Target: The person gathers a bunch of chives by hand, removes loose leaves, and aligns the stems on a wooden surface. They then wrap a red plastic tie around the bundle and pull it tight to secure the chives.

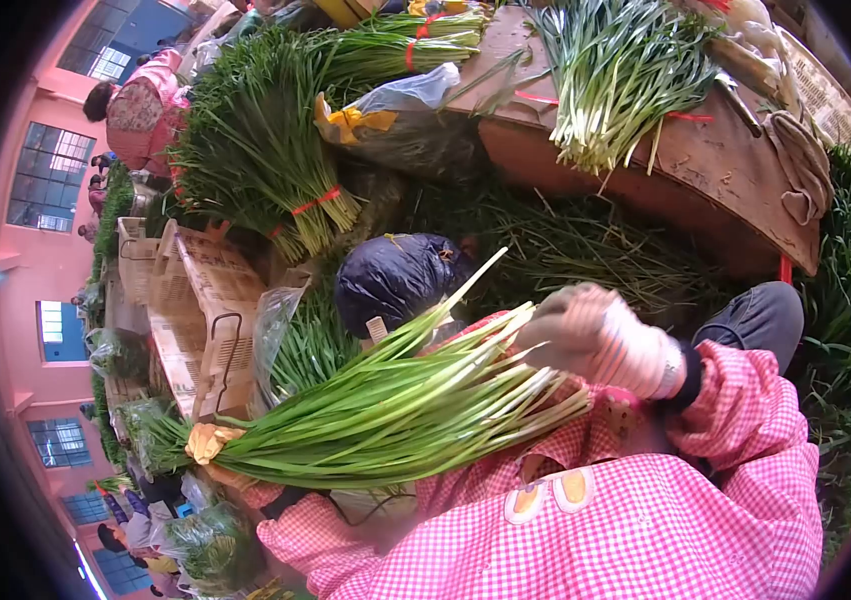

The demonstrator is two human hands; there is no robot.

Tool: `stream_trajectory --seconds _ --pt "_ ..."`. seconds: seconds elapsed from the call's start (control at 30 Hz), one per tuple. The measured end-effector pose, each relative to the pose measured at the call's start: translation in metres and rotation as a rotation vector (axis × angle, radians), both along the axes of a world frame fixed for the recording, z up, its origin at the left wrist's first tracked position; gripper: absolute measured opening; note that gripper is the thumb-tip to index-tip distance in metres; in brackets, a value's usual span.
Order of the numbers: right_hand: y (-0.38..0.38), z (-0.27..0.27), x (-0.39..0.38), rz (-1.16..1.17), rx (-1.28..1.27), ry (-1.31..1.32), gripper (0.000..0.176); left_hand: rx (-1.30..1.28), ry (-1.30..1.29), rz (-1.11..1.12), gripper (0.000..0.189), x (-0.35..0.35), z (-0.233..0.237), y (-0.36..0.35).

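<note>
A loose bunch of Chinese chives lies across my lap, white stem ends to the right and green leaves to the left. My left hand, in a tan glove, is closed around the leaf end. At the white ends is my right hand, in a striped, grey-fingered glove. Its fingers are smeared by motion, so I cannot make out whether they grip any stems. One stem sticks up apart from the rest of the bunch.
Chives lie on a brown board ahead. Bundles tied with red bands stand at upper left. A dark plastic bag and a plastic crate are close by. Cut leaves cover the floor; other people are farther off.
</note>
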State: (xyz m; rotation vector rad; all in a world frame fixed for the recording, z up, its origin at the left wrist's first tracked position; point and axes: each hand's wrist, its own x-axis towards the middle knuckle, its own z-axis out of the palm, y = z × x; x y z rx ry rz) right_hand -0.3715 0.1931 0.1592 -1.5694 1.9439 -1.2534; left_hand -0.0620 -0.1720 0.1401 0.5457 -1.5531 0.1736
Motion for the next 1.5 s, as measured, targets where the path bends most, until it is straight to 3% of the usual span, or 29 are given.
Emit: stream_trajectory --seconds 0.13,0.2,0.27,0.3,0.33,0.37,0.43,0.47,0.53,0.63,0.67,0.77,0.83,0.9,0.93,0.97,1.0,1.03,1.07,1.17,1.2,1.23,1.3,1.33,1.4,1.5 --pt "-0.027 -0.007 0.021 -0.089 0.052 0.220 0.016 0.170 -0.014 -0.006 0.047 0.058 -0.028 -0.026" --pt "-0.037 -0.004 0.030 -0.050 0.036 0.226 0.017 0.745 0.316 -0.655 0.038 0.095 0.000 -0.048" --pt "-0.053 -0.005 0.037 -0.043 0.136 0.360 0.020 1.122 0.369 -1.565 0.022 0.096 0.028 -0.059" --pt "-0.060 -0.009 0.037 -0.041 0.223 0.423 0.024 0.926 0.113 -1.441 0.020 0.069 0.035 -0.038" --pt "-0.066 -0.018 0.031 -0.015 0.134 0.313 0.022 0.712 -0.083 -1.290 0.017 0.043 0.043 -0.018" --pt "-0.070 -0.025 0.022 0.007 0.050 0.202 0.020 0.461 -0.211 -0.810 0.017 0.033 0.040 -0.008" --pt "-0.077 -0.011 0.012 -0.087 -0.131 0.074 0.018 0.346 -0.137 -0.502 0.017 0.025 0.034 0.000" --pt "-0.080 0.000 0.007 -0.063 -0.165 0.060 0.019 0.485 0.051 -0.670 0.017 0.024 0.031 0.002" --pt "-0.080 0.005 0.000 -0.023 -0.201 0.022 0.023 1.167 0.450 -1.649 0.018 0.023 0.056 0.009" --pt "-0.058 -0.020 -0.008 -0.015 -0.138 0.008 0.027 1.212 0.515 -1.828 0.021 0.021 0.055 0.008" --pt "-0.049 -0.027 -0.010 0.049 0.049 0.126 0.024 1.224 0.560 -1.800 0.022 0.028 0.049 0.004" --pt "-0.048 -0.030 -0.001 0.136 0.241 0.200 0.023 1.256 0.585 -1.766 0.023 0.035 0.038 -0.004" --pt "-0.054 -0.017 0.001 0.126 0.124 0.173 0.023 1.221 0.481 -1.797 0.024 0.027 0.044 0.001" --pt "-0.058 -0.005 0.004 0.060 -0.060 0.140 0.024 1.127 0.298 -1.590 0.024 0.043 0.039 -0.014" --pt "-0.060 -0.006 0.004 0.125 0.157 0.194 0.026 1.059 0.195 -1.441 0.024 0.057 0.031 -0.026" --pt "-0.061 -0.008 0.004 0.184 0.375 0.246 0.029 1.100 0.254 -1.498 0.022 0.051 0.034 -0.021" --pt "-0.057 -0.010 0.008 0.189 0.318 0.152 0.027 1.140 0.317 -1.552 0.021 0.038 0.042 -0.012" --pt "-0.053 -0.013 0.012 0.200 0.260 0.062 0.024 1.282 0.559 -1.795 0.018 0.028 0.048 0.001" --pt "-0.048 -0.005 0.012 0.262 -0.109 -0.288 0.016 1.309 0.532 -1.812 0.018 0.033 0.046 -0.004" --pt "-0.065 0.002 -0.020 -0.048 -0.286 0.013 0.013 1.328 0.537 -1.592 0.018 0.051 0.038 -0.014" --pt "-0.074 0.000 -0.037 -0.214 -0.145 0.132 0.014 1.314 0.380 -1.637 0.020 0.033 0.048 0.000" --pt "-0.076 -0.007 -0.046 -0.216 0.041 0.240 0.014 1.284 0.220 -1.676 0.022 0.014 0.059 0.013" --pt "-0.074 -0.025 -0.043 -0.175 0.037 0.363 0.014 1.376 0.317 -1.725 0.025 0.022 0.054 0.011" --pt "-0.069 -0.041 -0.045 -0.150 -0.083 0.029 0.014 1.391 0.407 -1.707 0.022 0.026 0.050 0.009" --pt "-0.062 -0.089 -0.058 -0.273 -0.049 -0.172 0.015 1.422 0.517 -1.593 0.021 0.032 0.043 0.004" --pt "-0.038 -0.089 -0.064 -0.410 0.073 -0.500 0.017 1.459 0.485 -1.438 0.020 0.040 0.038 0.000"
